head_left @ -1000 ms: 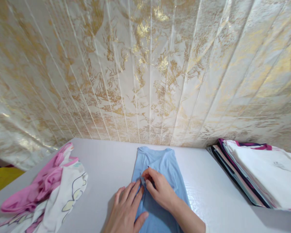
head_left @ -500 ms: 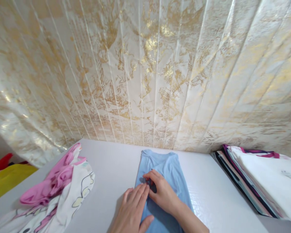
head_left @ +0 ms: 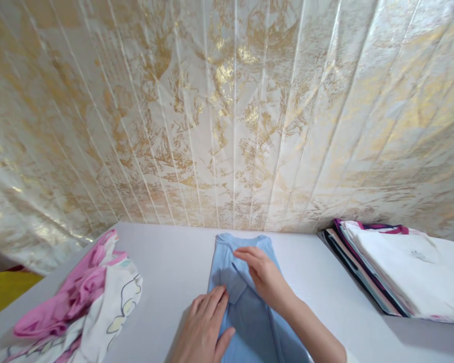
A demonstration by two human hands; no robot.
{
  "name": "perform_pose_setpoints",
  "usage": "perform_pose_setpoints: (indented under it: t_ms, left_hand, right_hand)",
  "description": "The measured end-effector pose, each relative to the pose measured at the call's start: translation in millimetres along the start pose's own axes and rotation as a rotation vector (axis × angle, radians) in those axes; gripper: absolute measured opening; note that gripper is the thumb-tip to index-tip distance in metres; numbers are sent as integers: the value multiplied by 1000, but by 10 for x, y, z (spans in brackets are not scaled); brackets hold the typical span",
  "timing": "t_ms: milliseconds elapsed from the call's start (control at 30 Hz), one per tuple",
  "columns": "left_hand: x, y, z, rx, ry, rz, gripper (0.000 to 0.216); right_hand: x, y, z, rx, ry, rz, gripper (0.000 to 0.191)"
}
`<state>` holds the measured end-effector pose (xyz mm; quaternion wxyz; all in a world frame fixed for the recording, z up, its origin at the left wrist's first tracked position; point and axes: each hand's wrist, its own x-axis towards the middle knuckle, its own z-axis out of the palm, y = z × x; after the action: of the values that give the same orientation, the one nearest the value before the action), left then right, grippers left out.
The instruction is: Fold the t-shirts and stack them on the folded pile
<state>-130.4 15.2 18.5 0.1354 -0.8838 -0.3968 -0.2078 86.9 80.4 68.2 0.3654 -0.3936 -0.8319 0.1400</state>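
Observation:
A light blue garment, its neckline at the far end, lies lengthwise on the table in front of me, folded narrow. My left hand rests flat along its left edge, fingers stretched out, touching the cloth. Just right of the garment's middle, my right hand is over a folded flap, with its fingers extended and its thumb hidden. A dark slanting fold line passes beneath that hand and runs down toward the near end. A small squarish fold of cloth shows between my hands.
On the white table, a crumpled pink and white printed garment lies at left. A stack of folded clothes, white on top, sits at right. Yellow cloth shows at the left edge. A gold-patterned curtain hangs behind.
My right hand has moved up and right, away from my left hand, and its bent fingers have straightened. The left hand stays on the cloth. The view has shifted slightly.

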Motion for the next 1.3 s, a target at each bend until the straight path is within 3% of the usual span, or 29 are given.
perform_pose_setpoints:
  t_ms: [100,167,333,533,667,867,1033,1167,1300]
  left_hand:
    - [68,-30,-20,-24,-8,-10,50]
    - [160,-44,-30,-25,-21,4,56]
    - [389,-69,-12,-44,-95,44,61]
    - [331,-129,115,-141,-210,39,64]
    - [494,-200,201,-214,-222,-82,52]
    - [1060,-341,494,-58,-172,-348,48]
    - [1074,-312,709,-46,-191,-374,57]
    - [1057,-358,672,-106,-208,-387,54]
    - [1181,-692,504,-131,-169,-436,31]
  right_hand:
    - [-140,231,-233,-124,46,91,51]
    - [-305,384,-247,-217,26,155,48]
    - [-669,463,18,-334,-71,228,49]
    - [-792,316,164,-422,-187,316,60]
    - [-714,297,96,-432,-206,339,62]
    - [-248,347,41,-374,-48,319,50]
    - [-61,430,241,-409,-121,379,49]
    - [-67,370,254,-441,-145,328,53]
    - [-23,215,178,-348,-270,156,59]
